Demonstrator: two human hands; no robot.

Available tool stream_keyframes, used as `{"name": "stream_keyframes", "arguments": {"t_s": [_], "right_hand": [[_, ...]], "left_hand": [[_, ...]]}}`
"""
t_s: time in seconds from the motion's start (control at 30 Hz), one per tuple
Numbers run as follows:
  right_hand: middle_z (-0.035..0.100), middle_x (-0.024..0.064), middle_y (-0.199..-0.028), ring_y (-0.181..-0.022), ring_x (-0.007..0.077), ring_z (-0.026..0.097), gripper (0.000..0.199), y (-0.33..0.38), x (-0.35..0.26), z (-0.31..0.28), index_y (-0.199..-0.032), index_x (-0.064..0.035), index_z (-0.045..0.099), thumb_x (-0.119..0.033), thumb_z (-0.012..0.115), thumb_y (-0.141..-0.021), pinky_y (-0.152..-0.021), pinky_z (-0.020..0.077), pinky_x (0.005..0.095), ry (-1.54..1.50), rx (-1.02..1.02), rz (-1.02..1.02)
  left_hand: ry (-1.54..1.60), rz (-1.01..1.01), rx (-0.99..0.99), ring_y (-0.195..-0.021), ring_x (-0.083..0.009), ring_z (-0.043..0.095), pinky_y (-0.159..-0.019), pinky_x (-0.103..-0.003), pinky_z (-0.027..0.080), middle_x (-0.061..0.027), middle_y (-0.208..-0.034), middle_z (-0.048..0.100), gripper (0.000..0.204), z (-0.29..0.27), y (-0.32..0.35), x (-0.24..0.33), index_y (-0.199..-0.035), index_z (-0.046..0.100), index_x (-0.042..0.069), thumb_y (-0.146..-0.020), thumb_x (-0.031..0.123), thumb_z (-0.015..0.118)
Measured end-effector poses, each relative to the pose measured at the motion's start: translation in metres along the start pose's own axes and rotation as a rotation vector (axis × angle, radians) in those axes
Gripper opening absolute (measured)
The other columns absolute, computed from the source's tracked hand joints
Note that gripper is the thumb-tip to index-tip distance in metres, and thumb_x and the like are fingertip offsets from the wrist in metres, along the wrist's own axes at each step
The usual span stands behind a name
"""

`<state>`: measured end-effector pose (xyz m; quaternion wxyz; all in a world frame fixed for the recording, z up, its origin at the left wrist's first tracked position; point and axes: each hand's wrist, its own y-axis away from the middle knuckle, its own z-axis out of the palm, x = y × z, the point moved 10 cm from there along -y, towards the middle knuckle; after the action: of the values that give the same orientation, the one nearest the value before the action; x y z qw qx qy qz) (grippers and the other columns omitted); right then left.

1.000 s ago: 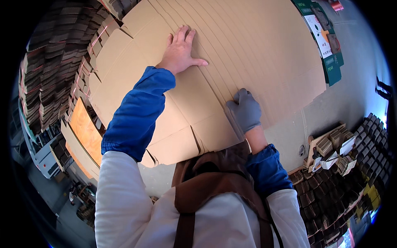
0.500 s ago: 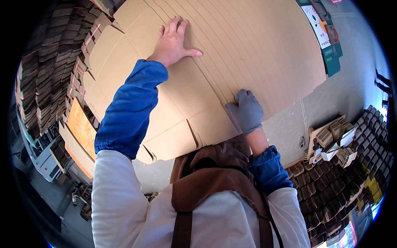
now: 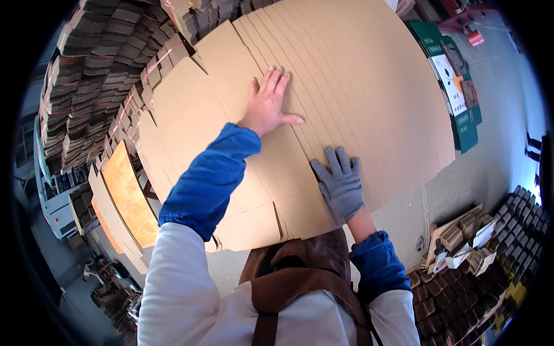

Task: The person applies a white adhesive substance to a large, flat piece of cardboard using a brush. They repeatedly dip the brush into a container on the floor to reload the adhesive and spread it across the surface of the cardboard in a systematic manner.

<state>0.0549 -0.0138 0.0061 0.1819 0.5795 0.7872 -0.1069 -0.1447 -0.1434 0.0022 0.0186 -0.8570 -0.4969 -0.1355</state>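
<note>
A tall stack of large flat brown cardboard sheets (image 3: 358, 81) lies in front of me, with flaps cut along its near edge. My bare left hand (image 3: 267, 104) rests flat on the top sheet, fingers spread, arm in a blue sleeve stretched forward. My right hand (image 3: 341, 183), in a grey glove, presses flat on the same sheet closer to me, near the flap edge. Neither hand grips anything.
Bundles of folded cardboard (image 3: 92, 75) tied with red string are stacked at the left. Orange-lit cardboard blanks (image 3: 127, 196) lean below them. Green printed boxes (image 3: 456, 86) lie at the right. More bundled stacks (image 3: 490, 254) stand on the grey floor at lower right.
My left hand has slid back toward me and to the right across the top sheet. My gloved right hand has stayed pressed near the flap edge.
</note>
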Motion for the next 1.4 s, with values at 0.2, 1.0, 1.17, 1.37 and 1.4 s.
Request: {"name": "stream_keyframes", "arguments": {"t_s": [0.2, 1.0, 1.17, 1.37, 1.4], "right_hand": [[0.035, 0.0136, -0.153, -0.139, 0.0365, 0.032, 0.057, -0.001, -0.003, -0.001, -0.139, -0.0251, 0.054, -0.029, 0.066, -0.084, -0.106, 0.0245, 0.0595, 0.029, -0.026, 0.004], [0.031, 0.0123, -0.158, -0.145, 0.0343, 0.026, 0.061, 0.001, 0.003, 0.007, -0.141, -0.0273, 0.053, -0.035, 0.069, -0.083, -0.109, 0.0198, 0.0594, 0.008, -0.05, 0.021], [0.031, 0.012, -0.159, -0.145, 0.0342, 0.025, 0.06, 0.004, 0.002, 0.007, -0.141, -0.0273, 0.053, -0.035, 0.069, -0.084, -0.109, 0.0192, 0.0595, 0.001, -0.041, 0.021], [0.031, 0.0115, -0.158, -0.145, 0.0343, 0.027, 0.059, 0.002, 0.004, 0.006, -0.141, -0.0273, 0.053, -0.034, 0.068, -0.085, -0.109, 0.0203, 0.0601, -0.011, -0.035, 0.024], [0.031, 0.0115, -0.158, -0.144, 0.0344, 0.027, 0.059, 0.003, 0.004, 0.006, -0.141, -0.0274, 0.053, -0.034, 0.068, -0.085, -0.109, 0.0205, 0.0602, -0.008, -0.025, 0.021]], "left_hand": [[0.07, -0.271, 0.166, -0.151, -0.036, 0.012, -0.114, -0.067, 0.014, -0.0198, -0.162, 0.016, 0.118, 0.004, 0.052, -0.03, -0.155, 0.021, 0.003, -0.07, 0.065, 0.075], [0.049, -0.294, 0.053, -0.152, -0.0335, 0.011, -0.115, -0.065, 0.011, -0.0169, -0.164, 0.014, 0.119, 0.017, 0.067, -0.031, -0.155, 0.021, 0.003, -0.069, 0.064, 0.075], [0.047, -0.287, 0.075, -0.152, -0.0335, 0.011, -0.115, -0.065, 0.011, -0.0168, -0.164, 0.015, 0.117, 0.016, 0.068, -0.031, -0.155, 0.022, 0.003, -0.071, 0.066, 0.074], [0.033, -0.301, 0.052, -0.153, -0.0317, 0.009, -0.116, -0.065, 0.008, -0.0161, -0.164, 0.015, 0.118, 0.02, 0.064, -0.033, -0.155, 0.022, 0.003, -0.071, 0.07, 0.071], [0.031, -0.304, 0.048, -0.153, -0.0316, 0.009, -0.116, -0.065, 0.008, -0.0162, -0.164, 0.015, 0.119, 0.021, 0.065, -0.033, -0.155, 0.022, 0.003, -0.071, 0.071, 0.071]]}}
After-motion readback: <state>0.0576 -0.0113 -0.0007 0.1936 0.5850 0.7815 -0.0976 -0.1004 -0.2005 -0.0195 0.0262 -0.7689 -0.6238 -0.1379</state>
